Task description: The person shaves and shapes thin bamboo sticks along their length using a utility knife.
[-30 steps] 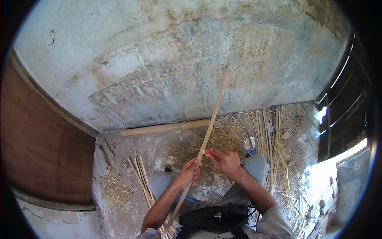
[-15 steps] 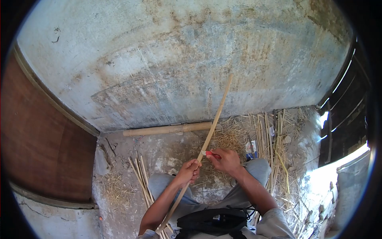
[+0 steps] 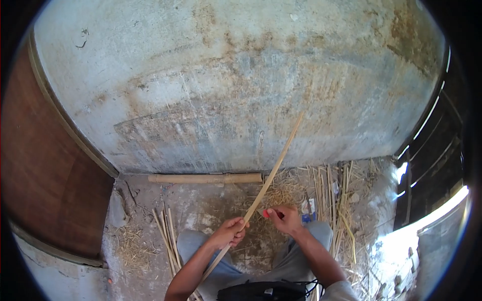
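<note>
A long pale bamboo strip slants from my lap up and to the right, in front of the wall. My left hand is wrapped round its lower part. A small red-handled knife sits in the closed fingers of my right hand, just right of the strip. Its blade is small and hard to make out, close to the strip's edge.
A thick bamboo pole lies along the wall's foot. Split strips lie on the left, and more strips on the right. Shavings cover the floor ahead. A brown panel stands at the left.
The view has tilted upward. The strip leans further right, both hands appear lower in view, and my right hand with the knife has moved slightly away from the strip.
</note>
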{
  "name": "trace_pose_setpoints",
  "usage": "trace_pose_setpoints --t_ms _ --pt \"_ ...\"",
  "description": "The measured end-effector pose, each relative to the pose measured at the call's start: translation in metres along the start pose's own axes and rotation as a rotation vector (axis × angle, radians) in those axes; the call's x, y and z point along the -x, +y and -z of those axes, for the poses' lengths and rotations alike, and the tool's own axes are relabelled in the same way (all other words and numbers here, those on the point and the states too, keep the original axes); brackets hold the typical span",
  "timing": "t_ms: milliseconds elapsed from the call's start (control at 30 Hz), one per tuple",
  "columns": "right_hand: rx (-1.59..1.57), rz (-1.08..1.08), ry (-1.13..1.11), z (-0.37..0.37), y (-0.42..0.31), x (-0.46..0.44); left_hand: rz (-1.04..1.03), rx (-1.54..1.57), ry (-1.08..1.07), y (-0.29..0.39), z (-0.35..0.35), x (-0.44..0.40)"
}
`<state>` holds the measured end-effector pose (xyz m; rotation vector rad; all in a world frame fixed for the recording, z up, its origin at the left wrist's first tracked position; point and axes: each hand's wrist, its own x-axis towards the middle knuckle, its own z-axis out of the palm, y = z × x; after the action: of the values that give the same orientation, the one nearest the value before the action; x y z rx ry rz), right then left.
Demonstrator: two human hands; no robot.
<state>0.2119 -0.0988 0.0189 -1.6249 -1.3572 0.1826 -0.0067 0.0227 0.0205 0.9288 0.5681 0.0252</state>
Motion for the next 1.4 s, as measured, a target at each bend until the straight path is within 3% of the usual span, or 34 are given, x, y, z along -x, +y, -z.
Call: trace_pose_setpoints --t_ms 100,267,533,1133,1267,1400 --pt "-0.111 -0.02 0.018 -0.001 0.005 -0.005 0.05 -0.059 0.149 -0.003 0.002 -0.011" --pt "-0.204 -0.111 0.064 -0.003 0.007 -0.013 0.12 -0.004 0.224 0.008 -0.009 -0.015" --pt "-0.245 -0.38 0.112 0.006 -0.012 -0.001 0.12 -0.012 0.191 -0.002 -0.007 0.006" --pt "-0.01 -0.538 0.209 0.037 0.02 0.053 0.096 0.056 0.148 -0.007 -0.021 0.008" --pt "-0.029 -0.465 0.232 0.034 0.01 0.073 0.113 0.014 0.161 -0.012 -0.028 0.025" --pt "-0.35 -0.641 0.361 0.024 0.003 0.041 0.038 -0.013 0.182 -0.012 -0.026 0.036"
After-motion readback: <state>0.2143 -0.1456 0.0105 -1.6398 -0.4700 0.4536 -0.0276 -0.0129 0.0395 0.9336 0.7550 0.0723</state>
